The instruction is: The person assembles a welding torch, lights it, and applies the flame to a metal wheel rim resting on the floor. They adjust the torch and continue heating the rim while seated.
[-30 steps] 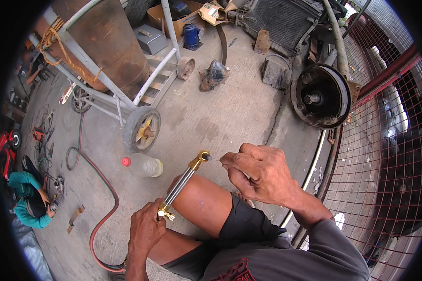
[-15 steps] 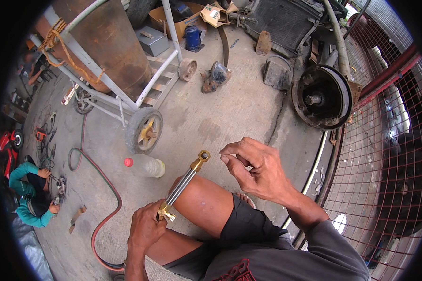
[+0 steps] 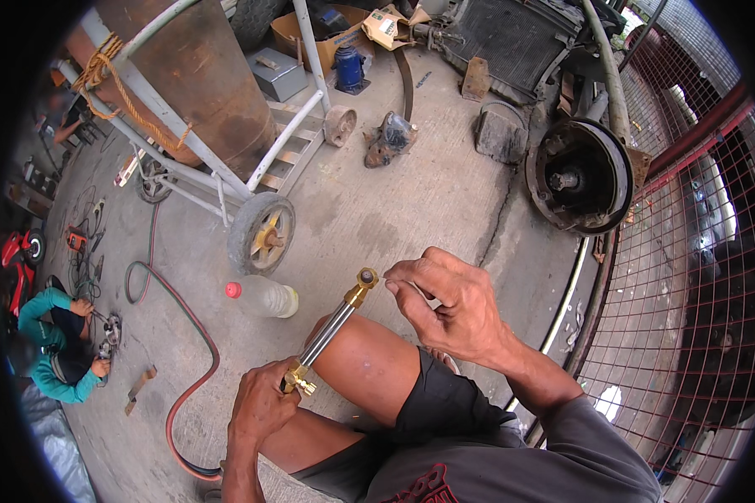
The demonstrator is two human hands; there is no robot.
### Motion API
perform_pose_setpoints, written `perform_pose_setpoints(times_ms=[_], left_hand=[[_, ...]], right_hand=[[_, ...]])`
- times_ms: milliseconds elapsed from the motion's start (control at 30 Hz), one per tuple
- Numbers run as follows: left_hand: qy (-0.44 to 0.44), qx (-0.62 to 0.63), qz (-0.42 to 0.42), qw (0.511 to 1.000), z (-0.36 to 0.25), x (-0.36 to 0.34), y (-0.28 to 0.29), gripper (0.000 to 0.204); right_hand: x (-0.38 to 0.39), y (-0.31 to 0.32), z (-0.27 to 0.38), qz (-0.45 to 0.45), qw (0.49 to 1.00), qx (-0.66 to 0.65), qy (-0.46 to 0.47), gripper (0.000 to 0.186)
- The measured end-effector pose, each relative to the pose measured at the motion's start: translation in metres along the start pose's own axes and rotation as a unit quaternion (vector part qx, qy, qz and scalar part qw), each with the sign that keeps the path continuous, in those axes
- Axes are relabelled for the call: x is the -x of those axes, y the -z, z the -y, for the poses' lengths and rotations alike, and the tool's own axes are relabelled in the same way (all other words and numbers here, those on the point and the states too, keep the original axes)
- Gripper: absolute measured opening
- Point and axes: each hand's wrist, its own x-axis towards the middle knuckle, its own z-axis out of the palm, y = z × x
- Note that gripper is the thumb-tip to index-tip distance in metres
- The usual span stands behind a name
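My left hand (image 3: 262,401) is wrapped round the handle of a cutting torch (image 3: 329,335) with brass fittings and bright steel tubes. The torch slants up and away over my bare knee, its brass head uppermost and its round end facing up. Just right of that head, my right hand (image 3: 451,295) is closed in a pinch, thumb against forefinger. Whatever lies between those fingertips is too small to make out. The fingertips are close to the head, with a narrow gap showing.
A clear bottle with a red cap (image 3: 264,299) stands ahead of my knee. Red and green hoses (image 3: 195,323) curve along the floor at left. Beyond are a wheeled cart (image 3: 218,180) bearing a rusty cylinder, and scattered metal parts. Wire mesh (image 3: 671,335) borders the right. A co-worker (image 3: 59,335) crouches far left.
My right hand has moved slightly left, bringing its pinched fingertips closer to the torch head. My left hand and the torch are almost unmoved.
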Motion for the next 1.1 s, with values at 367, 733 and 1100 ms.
perform_pose_setpoints(times_ms=[367, 733, 1100], left_hand=[[-0.004, -0.005, -0.004, 1.000, 0.002, 0.000, -0.001, 0.037], [-0.024, -0.016, -0.016, 0.999, 0.013, 0.001, -0.006, 0.047], [-0.032, -0.051, -0.059, 0.996, 0.014, 0.007, -0.014, 0.056]], right_hand=[[-0.003, 0.000, 0.003, 0.012, 0.999, 0.030, 0.004, 0.016], [-0.002, 0.000, 0.002, 0.012, 0.998, 0.052, 0.023, 0.018], [0.000, 0.004, 0.006, -0.005, 0.996, 0.070, 0.047, 0.020]])
